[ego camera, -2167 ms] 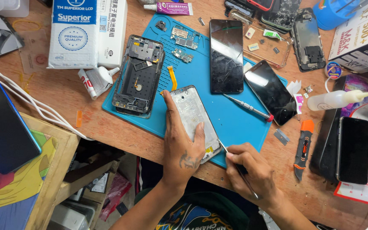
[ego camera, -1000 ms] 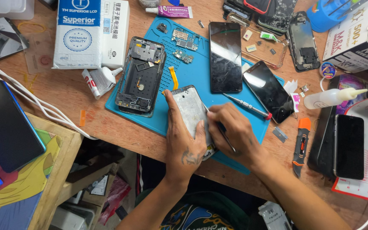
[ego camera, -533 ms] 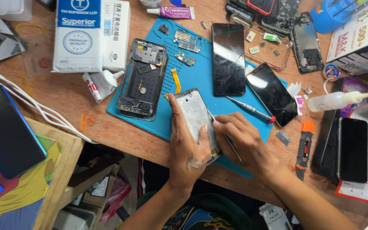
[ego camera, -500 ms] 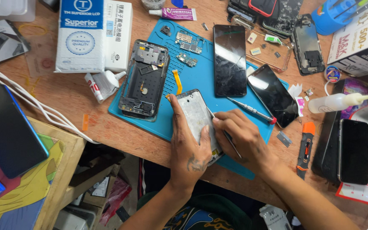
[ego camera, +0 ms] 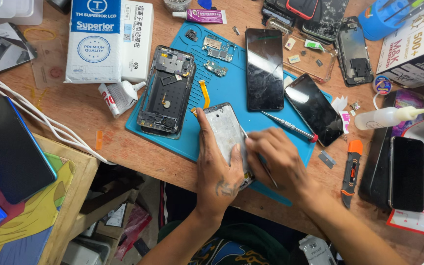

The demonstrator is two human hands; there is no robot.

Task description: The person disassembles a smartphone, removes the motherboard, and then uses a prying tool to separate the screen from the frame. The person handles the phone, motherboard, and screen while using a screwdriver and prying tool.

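My left hand (ego camera: 218,172) lies flat over the near end of the silver phone frame (ego camera: 226,131), thumb along its left edge, fingers pressing it down on the blue work mat (ego camera: 231,91) at the near edge of the bench (ego camera: 123,147). My right hand (ego camera: 277,163) sits just beside it, fingers closed narrow around a thin metal tool (ego camera: 270,176) whose tip meets the frame's right edge; the tip itself is hidden under my fingers.

Just past my right hand a small screwdriver (ego camera: 289,126) with a red end lies on the mat. To the left of the frame rests an opened phone body (ego camera: 167,91), its insides showing, with an orange flex strip (ego camera: 205,94) between the two. Farther up the mat lie a black screen panel (ego camera: 264,68) and small green circuit boards (ego camera: 216,49). A second dark screen (ego camera: 314,109) lies tilted at the mat's right edge. Off the mat to the right are an orange utility knife (ego camera: 351,166) and a white squeeze bottle (ego camera: 386,117). At the far left stands a white and blue box (ego camera: 94,39).
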